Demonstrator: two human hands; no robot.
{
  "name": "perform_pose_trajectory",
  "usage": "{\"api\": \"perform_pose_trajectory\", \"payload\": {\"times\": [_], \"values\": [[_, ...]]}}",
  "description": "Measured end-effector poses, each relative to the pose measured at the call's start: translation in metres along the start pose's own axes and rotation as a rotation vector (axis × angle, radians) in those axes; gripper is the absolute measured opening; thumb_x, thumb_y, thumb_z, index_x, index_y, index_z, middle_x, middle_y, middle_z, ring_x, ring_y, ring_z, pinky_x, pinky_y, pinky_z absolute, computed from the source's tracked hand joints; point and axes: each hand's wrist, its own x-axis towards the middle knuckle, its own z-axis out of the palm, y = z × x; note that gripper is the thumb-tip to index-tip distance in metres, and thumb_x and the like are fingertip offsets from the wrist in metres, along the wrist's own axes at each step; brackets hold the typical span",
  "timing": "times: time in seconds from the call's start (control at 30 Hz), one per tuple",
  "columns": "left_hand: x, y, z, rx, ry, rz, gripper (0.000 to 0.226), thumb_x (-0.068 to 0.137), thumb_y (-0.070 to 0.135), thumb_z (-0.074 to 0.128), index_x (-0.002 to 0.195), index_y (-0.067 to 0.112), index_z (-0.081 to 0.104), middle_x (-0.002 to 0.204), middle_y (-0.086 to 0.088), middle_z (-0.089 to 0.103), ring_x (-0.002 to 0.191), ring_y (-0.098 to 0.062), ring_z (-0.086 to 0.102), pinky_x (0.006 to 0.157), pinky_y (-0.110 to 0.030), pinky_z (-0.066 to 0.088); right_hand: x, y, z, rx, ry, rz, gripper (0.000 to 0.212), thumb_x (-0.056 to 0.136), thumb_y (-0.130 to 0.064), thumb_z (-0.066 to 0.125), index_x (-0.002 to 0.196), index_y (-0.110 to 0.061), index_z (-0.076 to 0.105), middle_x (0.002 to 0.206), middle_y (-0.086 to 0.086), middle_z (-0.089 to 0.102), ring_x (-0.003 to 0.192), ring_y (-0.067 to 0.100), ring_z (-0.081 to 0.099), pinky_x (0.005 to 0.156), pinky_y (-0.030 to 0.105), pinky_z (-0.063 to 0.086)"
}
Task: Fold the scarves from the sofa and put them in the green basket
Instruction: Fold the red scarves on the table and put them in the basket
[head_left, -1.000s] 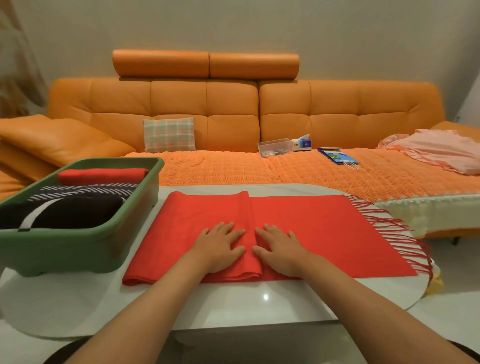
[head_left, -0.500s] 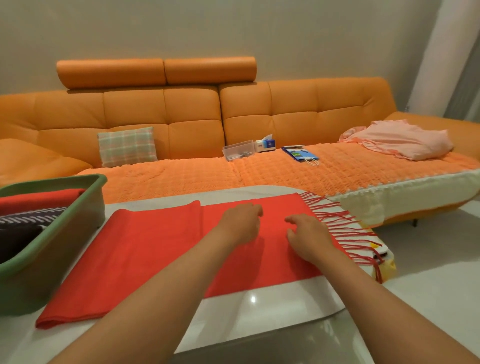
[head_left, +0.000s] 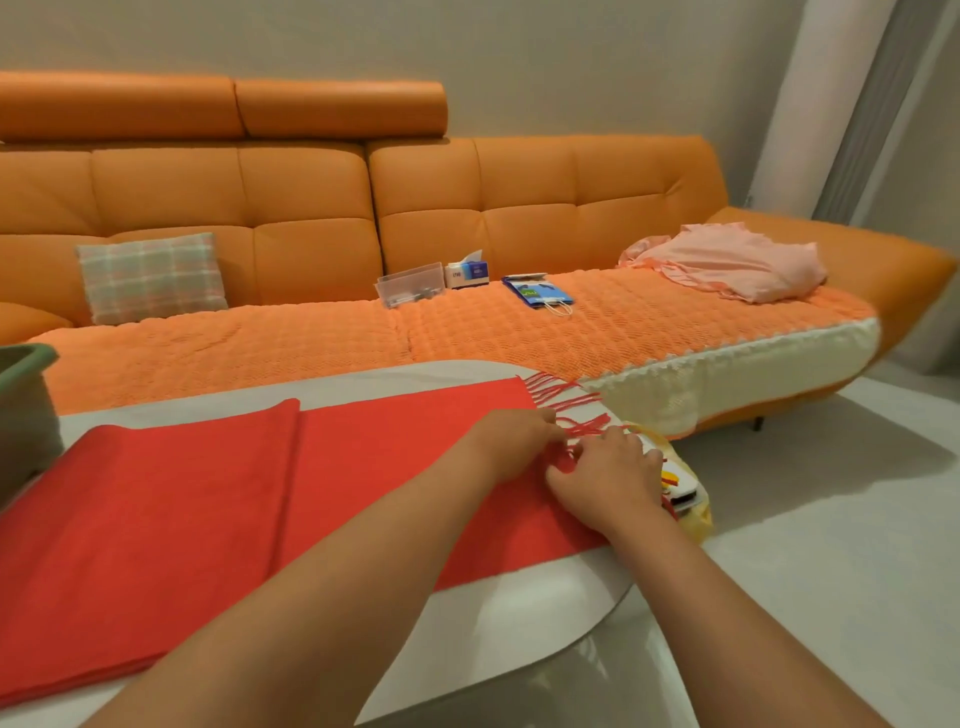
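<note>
A red scarf lies spread along the white table, its left part doubled over in a fold. Its fringed end lies at the table's right edge. My left hand has its fingers curled at the scarf's end, just where the fringe starts. My right hand sits beside it, nearer to me, with fingers bent down over the bunched fringe. Only a corner of the green basket shows at the far left; its contents are out of view. A pink cloth lies crumpled on the sofa's right end.
The orange sofa runs behind the table, with a plaid pillow, a clear box, a tissue box and a blue bag on it. A yellow thing sticks out under the table's right edge. Pale floor lies to the right.
Both hands left the middle fold and slid right to the fringed end. My view swung right, so the basket is nearly out of frame. The fringe between the hands is bunched now.
</note>
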Motion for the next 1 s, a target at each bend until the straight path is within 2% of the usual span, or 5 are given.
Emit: {"api": "perform_pose_trajectory", "payload": {"times": [0.4, 0.53, 0.73, 0.87, 1.0], "values": [[-0.068, -0.043, -0.039, -0.166, 0.282, -0.143, 0.015, 0.093, 0.008, 0.052, 0.097, 0.011, 0.067, 0.100, -0.005, 0.059, 0.088, -0.025, 0.058, 0.071, -0.041, 0.047, -0.014, -0.045, -0.033, 0.500, -0.028, -0.105, 0.010, 0.080, -0.034, 0.061, 0.087, -0.026, 0.063, 0.085, -0.006, 0.065, 0.086, 0.022, 0.062, 0.066, 0.031, 0.044], [-0.120, -0.079, -0.052, -0.063, 0.339, -0.239, 0.014, 0.093, 0.011, 0.053, 0.096, 0.014, 0.066, 0.099, -0.002, 0.060, 0.089, -0.023, 0.058, 0.065, -0.035, 0.045, -0.024, -0.095, -0.042, 0.847, -0.085, -0.155, 0.015, 0.077, -0.023, 0.068, 0.091, -0.024, 0.073, 0.082, -0.004, 0.070, 0.081, 0.019, 0.068, 0.077, 0.042, 0.057], [-0.196, -0.127, -0.042, 0.038, -0.034, -0.436, 0.035, 0.087, 0.008, 0.058, 0.105, 0.034, 0.072, 0.111, 0.006, 0.062, 0.109, -0.018, 0.056, 0.087, -0.033, 0.046, -0.052, -0.159, -0.031, 0.927, -0.583, -0.386, 0.025, 0.087, -0.019, 0.072, 0.111, -0.021, 0.075, 0.097, 0.005, 0.076, 0.055, 0.009, 0.062, 0.047, 0.024, 0.050], [-0.207, -0.137, -0.034, -0.082, 0.089, -0.491, 0.046, 0.083, -0.007, 0.047, 0.103, 0.027, 0.071, 0.109, 0.005, 0.063, 0.108, -0.018, 0.058, 0.083, -0.030, 0.044, -0.043, -0.175, -0.019, 0.813, -0.362, -0.363, 0.016, 0.083, -0.023, 0.067, 0.088, -0.029, 0.081, 0.077, -0.011, 0.075, 0.066, 0.007, 0.066, 0.068, 0.034, 0.060], [-0.179, -0.126, -0.036, -0.187, 0.171, -0.445, 0.024, 0.094, 0.013, 0.053, 0.106, 0.027, 0.068, 0.112, 0.004, 0.064, 0.104, -0.019, 0.060, 0.084, -0.035, 0.049, -0.027, -0.164, -0.014, 0.582, -0.062, -0.217, 0.028, 0.084, -0.018, 0.054, 0.096, -0.032, 0.075, 0.106, -0.009, 0.073, 0.101, 0.017, 0.066, 0.086, 0.031, 0.052]]}}
